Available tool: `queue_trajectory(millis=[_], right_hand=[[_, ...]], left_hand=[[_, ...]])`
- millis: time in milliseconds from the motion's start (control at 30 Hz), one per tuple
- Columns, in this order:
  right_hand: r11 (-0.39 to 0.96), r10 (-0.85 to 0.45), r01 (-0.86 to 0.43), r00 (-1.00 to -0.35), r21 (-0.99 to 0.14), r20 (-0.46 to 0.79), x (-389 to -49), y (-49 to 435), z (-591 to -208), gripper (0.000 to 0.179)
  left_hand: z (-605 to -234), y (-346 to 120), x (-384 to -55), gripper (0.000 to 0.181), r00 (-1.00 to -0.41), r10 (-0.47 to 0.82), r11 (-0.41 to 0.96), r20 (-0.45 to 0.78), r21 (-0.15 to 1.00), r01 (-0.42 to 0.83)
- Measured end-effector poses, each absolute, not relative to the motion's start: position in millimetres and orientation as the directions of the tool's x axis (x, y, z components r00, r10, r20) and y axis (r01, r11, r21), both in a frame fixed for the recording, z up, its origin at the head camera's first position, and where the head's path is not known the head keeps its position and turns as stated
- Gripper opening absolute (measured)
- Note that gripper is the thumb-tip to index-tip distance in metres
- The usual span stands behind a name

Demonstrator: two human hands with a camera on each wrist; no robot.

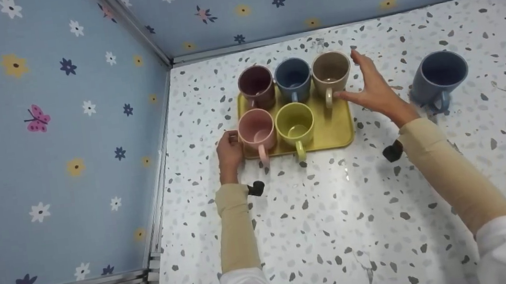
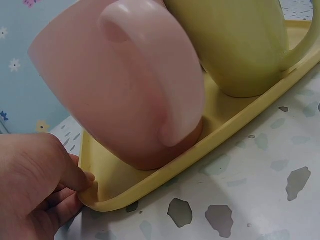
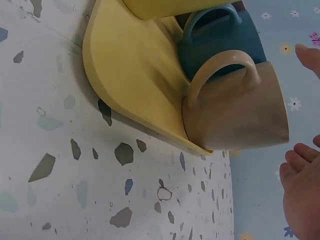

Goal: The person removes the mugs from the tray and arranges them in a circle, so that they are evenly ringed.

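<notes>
A yellow tray [image 1: 336, 134] bears several mugs. Along its back row stand a maroon mug [image 1: 256, 86], a blue mug [image 1: 292, 79] and a beige mug [image 1: 331, 74]; the front row has a pink mug [image 1: 257, 132] and a yellow-green mug [image 1: 295, 125]. My left hand [image 1: 229, 154] pinches the tray's front-left corner, thumb over the rim [image 2: 100, 202] and fingers curled below. My right hand [image 1: 379, 90] is beside the beige mug, thumb and fingers spread apart. In the right wrist view a gap shows between those fingers and the beige mug [image 3: 240, 110].
Off the tray, a second blue mug [image 1: 440, 78] stands on the speckled table [image 1: 307, 232], to the right of my right hand. Flowered blue panels [image 1: 89, 147] wall the table at the left and back. The tray's front-right part holds no mug.
</notes>
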State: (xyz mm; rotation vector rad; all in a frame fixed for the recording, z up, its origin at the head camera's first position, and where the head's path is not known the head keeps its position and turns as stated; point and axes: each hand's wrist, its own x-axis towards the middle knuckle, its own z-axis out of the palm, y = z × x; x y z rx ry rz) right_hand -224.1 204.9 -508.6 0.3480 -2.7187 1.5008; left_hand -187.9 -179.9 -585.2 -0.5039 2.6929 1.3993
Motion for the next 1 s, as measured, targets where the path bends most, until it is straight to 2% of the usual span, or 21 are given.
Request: queue_trajectory(millis=[333, 600, 1000], right_hand=[[0.518, -0.169, -0.193, -0.978, -0.833, 0.122, -233, 192, -514, 0.105], [0.518, -0.139, -0.131, -0.988, -0.846, 0.068, -238, 184, -516, 0.108], [0.556, -0.085, -0.128, -0.992, -0.822, 0.096, -244, 169, -517, 0.111]], left_hand=[[-583, -180, -187, 0.034, -0.949, -0.256, 0.549, -0.184, 0.781, -0.299], [-586, -181, -186, 0.034, -0.955, -0.248, 0.537, -0.165, 0.797, -0.277], [-584, -180, -187, 0.034, -0.951, -0.25, 0.54, -0.18, 0.79, -0.291]])
